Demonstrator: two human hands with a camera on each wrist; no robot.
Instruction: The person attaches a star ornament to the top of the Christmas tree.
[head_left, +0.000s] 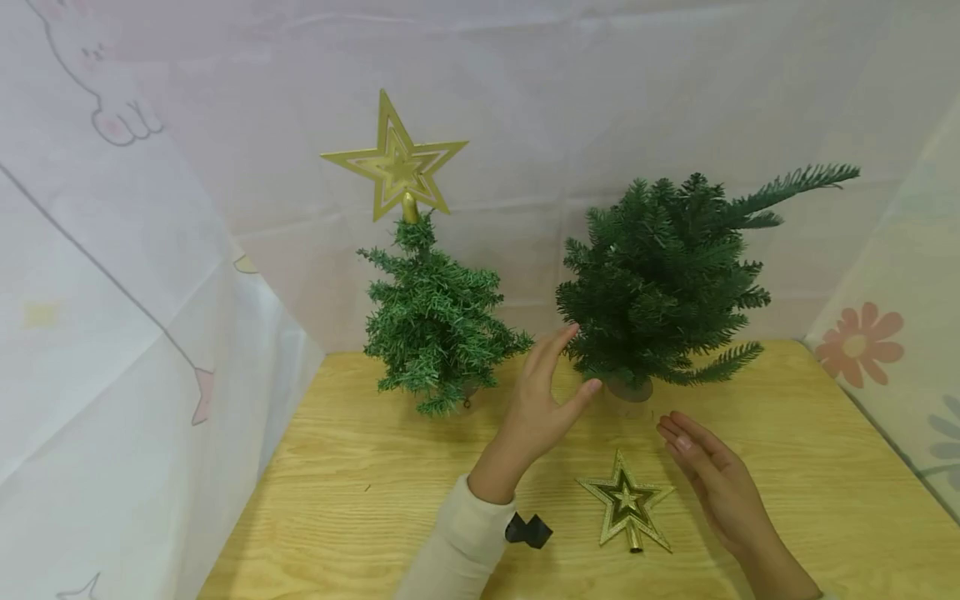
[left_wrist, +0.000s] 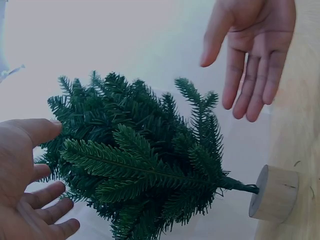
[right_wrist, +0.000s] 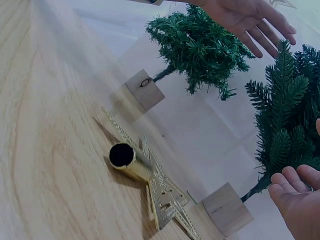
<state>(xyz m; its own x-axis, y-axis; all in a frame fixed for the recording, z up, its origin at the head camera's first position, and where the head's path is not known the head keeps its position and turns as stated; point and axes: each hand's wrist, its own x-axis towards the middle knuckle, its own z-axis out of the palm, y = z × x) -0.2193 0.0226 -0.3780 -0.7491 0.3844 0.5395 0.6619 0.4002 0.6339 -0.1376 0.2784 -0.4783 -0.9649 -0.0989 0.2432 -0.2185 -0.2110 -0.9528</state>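
Observation:
The dark green tree (head_left: 660, 275) stands on a round wooden base (left_wrist: 275, 193) at the table's back right. Beside its lower left branches is my left hand (head_left: 536, 408), fingers spread and holding nothing; whether a fingertip touches the needles I cannot tell. In front of the tree, to the right, my right hand (head_left: 712, 475) is held with fingers nearly straight, palm facing inward, nothing in it. A gold glitter star (head_left: 626, 500) with a hollow stem (right_wrist: 131, 162) lies on the table between my forearms.
A smaller green tree (head_left: 438, 325) stands at the back left, a gold star (head_left: 397, 162) upright on its top. Pale printed cloth (head_left: 525, 108) hangs behind the wooden table (head_left: 322, 517). A black bow (head_left: 528, 530) shows beside my left cuff.

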